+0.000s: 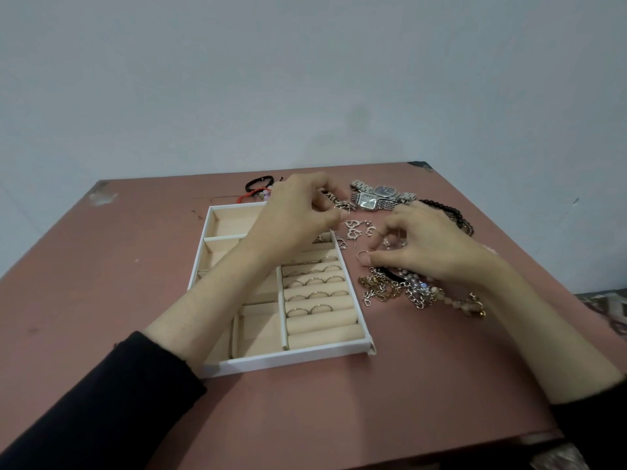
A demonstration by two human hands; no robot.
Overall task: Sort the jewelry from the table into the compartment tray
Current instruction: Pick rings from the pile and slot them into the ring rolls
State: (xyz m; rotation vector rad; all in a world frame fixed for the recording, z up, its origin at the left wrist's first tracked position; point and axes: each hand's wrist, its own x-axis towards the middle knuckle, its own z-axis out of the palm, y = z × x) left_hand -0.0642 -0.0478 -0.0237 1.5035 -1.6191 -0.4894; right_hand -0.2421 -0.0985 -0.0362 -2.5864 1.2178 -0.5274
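The white compartment tray (281,359) with beige lining lies on the pink table, and several rings (317,280) sit in its padded rolls on the right. My left hand (295,215) hovers over the tray's far right corner, its curled fingertips pinching a small silver piece (339,207). My right hand (427,247) is just right of the tray and pinches a thin hoop earring (361,255) between thumb and finger. Silver heart earrings (353,229) lie between the two hands.
Two silver watches (373,198) lie behind the hands. A tangle of chains and beaded pieces (403,288) sits under my right wrist. Black beads (454,213) lie at far right, black and red cord bracelets (259,187) behind the tray.
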